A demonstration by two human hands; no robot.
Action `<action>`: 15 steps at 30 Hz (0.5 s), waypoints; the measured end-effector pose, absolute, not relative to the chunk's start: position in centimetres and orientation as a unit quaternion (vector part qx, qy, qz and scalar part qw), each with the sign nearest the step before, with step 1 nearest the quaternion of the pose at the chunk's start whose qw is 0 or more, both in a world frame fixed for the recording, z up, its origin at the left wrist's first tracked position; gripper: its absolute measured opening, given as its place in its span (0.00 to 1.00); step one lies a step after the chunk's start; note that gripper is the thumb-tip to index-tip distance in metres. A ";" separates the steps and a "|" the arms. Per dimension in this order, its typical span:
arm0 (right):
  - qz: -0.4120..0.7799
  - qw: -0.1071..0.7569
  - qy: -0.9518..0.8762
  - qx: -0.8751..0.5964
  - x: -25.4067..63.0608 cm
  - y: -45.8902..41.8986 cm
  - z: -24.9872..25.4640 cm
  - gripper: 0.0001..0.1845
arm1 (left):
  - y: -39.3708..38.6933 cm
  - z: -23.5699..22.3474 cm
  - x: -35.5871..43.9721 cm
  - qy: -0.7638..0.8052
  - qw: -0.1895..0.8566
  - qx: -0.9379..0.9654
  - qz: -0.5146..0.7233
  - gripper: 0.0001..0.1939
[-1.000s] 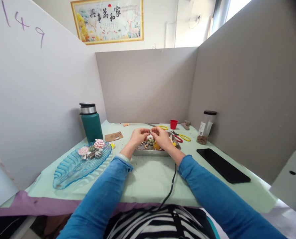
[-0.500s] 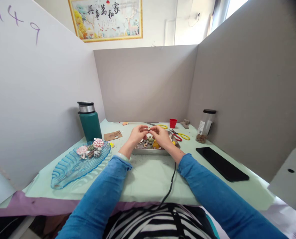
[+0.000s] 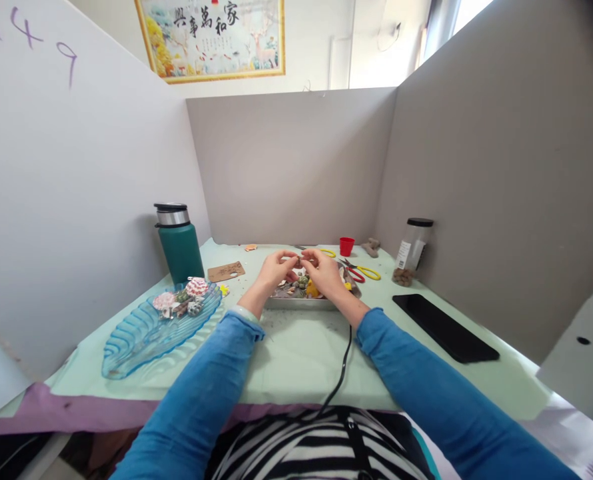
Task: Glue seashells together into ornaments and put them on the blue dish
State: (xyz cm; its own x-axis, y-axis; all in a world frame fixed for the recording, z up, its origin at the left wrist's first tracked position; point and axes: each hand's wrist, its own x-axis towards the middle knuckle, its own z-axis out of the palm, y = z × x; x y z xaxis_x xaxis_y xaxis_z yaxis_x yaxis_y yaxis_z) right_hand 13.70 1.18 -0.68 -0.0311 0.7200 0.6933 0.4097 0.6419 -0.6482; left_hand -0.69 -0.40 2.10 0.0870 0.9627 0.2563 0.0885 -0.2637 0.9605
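Above a shallow metal tray (image 3: pixel 301 304), my left hand (image 3: pixel 276 268) and my right hand (image 3: pixel 322 269) meet with their fingertips. Both pinch a small brownish piece (image 3: pixel 299 261) between them; it is too small and too covered for me to name. Inside the tray lie shells, greenish lumps (image 3: pixel 302 281) and a yellow piece (image 3: pixel 312 289) on a dark grey bed. My hands and wrists hide part of the tray's far side and its right half.
To the left are a blue glass dish (image 3: pixel 141 347) with shells, a green bottle (image 3: pixel 179 250) and a cardboard piece (image 3: pixel 226 271). Scissors (image 3: pixel 366 272), a red cup (image 3: pixel 346 247), a clear jar (image 3: pixel 412 253) and a black phone (image 3: pixel 444 328) lie rightward. A black cable (image 3: pixel 345 367) crosses the front.
The small piece has turned between my fingertips: its pale side showed before, and now it looks darker. My hands stay nearly in the same place.
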 end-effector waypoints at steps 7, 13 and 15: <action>0.079 0.566 -0.710 -0.412 13.7 1.1 -0.6 0.06 | -0.5 2.2 -0.7 0.420 0.443 0.588 0.530 0.14; 0.058 0.566 -0.706 -0.422 13.7 1.1 -0.6 0.05 | -0.6 2.1 -0.6 0.408 0.446 0.607 0.515 0.14; 0.046 0.566 -0.706 -0.424 13.7 1.0 -0.6 0.05 | -0.5 2.2 -0.6 0.406 0.449 0.605 0.518 0.15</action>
State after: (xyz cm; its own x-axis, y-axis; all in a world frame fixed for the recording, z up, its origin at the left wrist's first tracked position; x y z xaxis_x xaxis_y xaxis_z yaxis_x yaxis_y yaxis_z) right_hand 13.68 0.98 -0.62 -0.0012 0.6507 0.7594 0.5456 0.6368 -0.5448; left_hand -0.65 -0.55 2.16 0.1350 0.9558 0.2614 0.0254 -0.2670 0.9634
